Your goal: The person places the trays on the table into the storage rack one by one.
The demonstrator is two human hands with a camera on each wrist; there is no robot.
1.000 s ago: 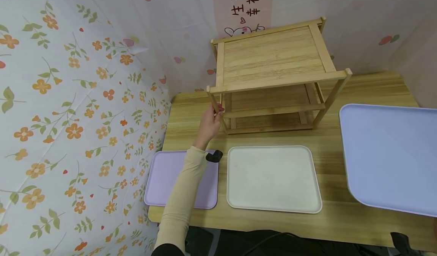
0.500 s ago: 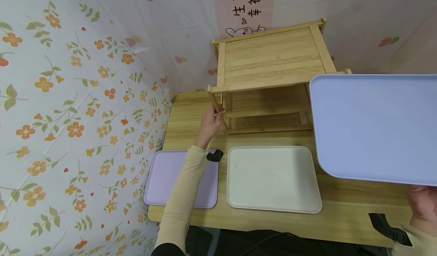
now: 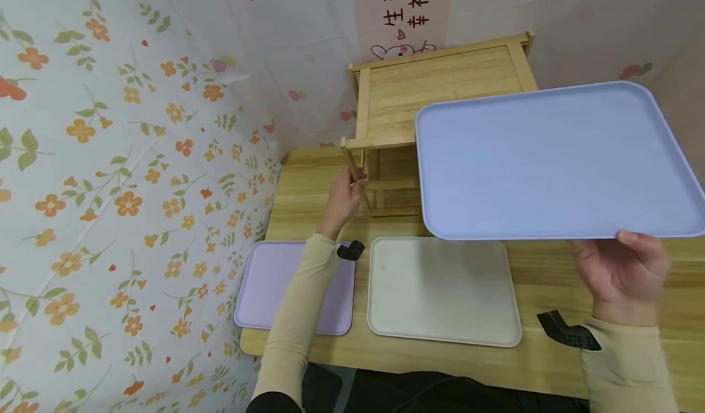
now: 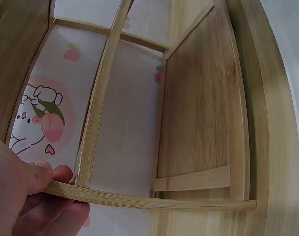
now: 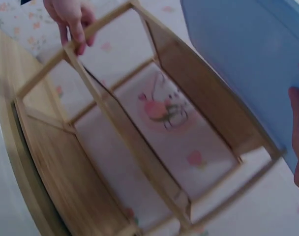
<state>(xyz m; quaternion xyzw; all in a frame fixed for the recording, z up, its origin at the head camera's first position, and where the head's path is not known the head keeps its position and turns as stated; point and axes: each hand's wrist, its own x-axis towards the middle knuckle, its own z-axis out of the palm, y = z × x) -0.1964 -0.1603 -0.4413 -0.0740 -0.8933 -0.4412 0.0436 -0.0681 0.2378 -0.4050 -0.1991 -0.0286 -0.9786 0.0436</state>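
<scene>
Up and left from my right hand point(image 3: 622, 272), the blue tray point(image 3: 551, 168) reaches out over the rack's point(image 3: 435, 85) right part, at least as the head view has it. That grip is a pinch on the near long edge, thumb on the rim, right of the middle, so more of the tray sticks out to the left than to the right. Long axis runs side to side, pretty much along the rack's own length, and that match looks to me like what the coming move hinges on. From the right wrist view I'd put the tray above the top board, but I can't tell whether they touch. My left hand point(image 3: 343, 202) has thumb and fingers closed round the left front post point(image 4: 164, 202), near the tray's left end but apart from it, so the right is the one on the tray. Below the tray's near edge sits the white tray point(image 3: 440, 297), with the purple tray point(image 3: 264, 284) left of that, under my left sleeve
</scene>
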